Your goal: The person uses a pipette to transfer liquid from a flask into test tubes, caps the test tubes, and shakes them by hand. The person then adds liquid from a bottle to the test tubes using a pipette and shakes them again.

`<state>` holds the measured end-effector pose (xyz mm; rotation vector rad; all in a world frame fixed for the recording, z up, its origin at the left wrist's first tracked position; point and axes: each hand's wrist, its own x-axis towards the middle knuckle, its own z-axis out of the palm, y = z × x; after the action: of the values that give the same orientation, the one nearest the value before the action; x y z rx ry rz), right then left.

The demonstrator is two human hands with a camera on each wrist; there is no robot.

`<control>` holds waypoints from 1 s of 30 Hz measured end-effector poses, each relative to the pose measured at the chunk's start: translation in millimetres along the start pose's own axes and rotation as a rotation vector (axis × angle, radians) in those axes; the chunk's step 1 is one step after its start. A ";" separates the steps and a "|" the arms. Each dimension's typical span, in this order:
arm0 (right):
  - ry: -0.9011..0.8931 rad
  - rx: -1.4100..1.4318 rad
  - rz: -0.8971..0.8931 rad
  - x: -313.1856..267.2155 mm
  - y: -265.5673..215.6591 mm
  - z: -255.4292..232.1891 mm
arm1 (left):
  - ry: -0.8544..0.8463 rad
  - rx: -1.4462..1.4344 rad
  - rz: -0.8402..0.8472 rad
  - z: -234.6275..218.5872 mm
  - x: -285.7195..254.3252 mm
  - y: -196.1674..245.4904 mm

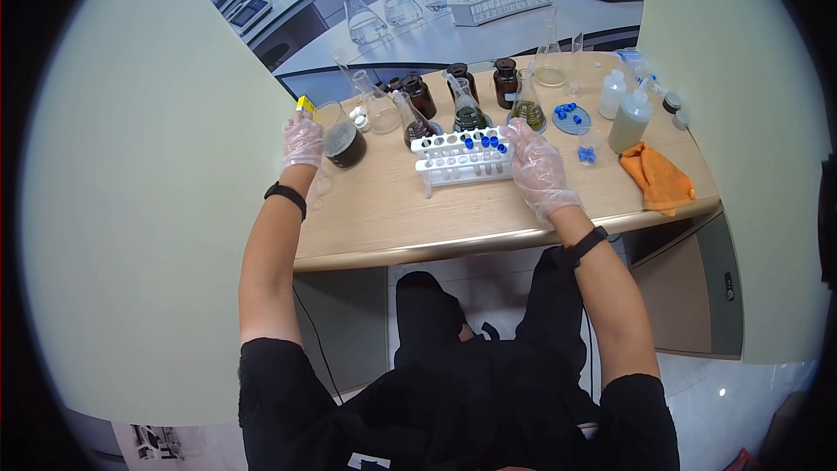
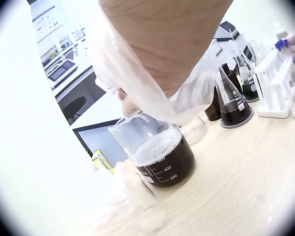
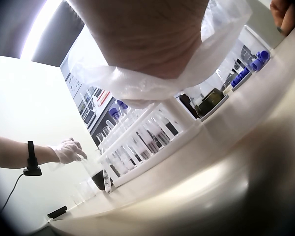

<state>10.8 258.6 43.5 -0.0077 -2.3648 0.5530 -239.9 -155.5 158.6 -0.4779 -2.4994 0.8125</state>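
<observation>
My left hand (image 1: 302,139), in a clear plastic glove, is at the left side of a glass beaker (image 1: 345,146) of dark, foam-topped liquid. Seen from the right wrist, its fingers are spread and slightly bent near the beaker's rim. The right hand (image 1: 538,166), gloved too, is over the right end of a white test tube rack (image 1: 464,176); what its fingers hold there I cannot tell. Several tubes (image 3: 146,142) stand in the rack, some topped with blue caps (image 1: 486,142) beside the right fingers. One tube (image 3: 107,181) leans outside the rack's left end.
Behind the rack are conical flasks (image 1: 467,115) of dark and greenish liquid and brown bottles (image 1: 506,87). To the right are a dish of blue caps (image 1: 572,119), plastic bottles (image 1: 631,122) and an orange cloth (image 1: 658,179). A yellow box (image 1: 305,105) is beyond the left hand.
</observation>
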 end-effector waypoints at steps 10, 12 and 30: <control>0.023 -0.062 -0.047 1.3 -1.3 -1.7 | 0.321 -1.165 -0.081 -46.1 -19.0 53.5; 0.021 -0.037 -0.042 2.0 0.4 -2.0 | 0.287 -1.331 -0.033 -84.0 -37.3 86.7; -0.047 -0.027 -0.102 11.5 9.5 -6.7 | 0.191 -1.212 0.298 -134.5 -56.3 195.6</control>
<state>5.0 271.6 51.5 0.1146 -2.4032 0.4773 -87.2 29.9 115.7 -1.2364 -2.4911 -0.7558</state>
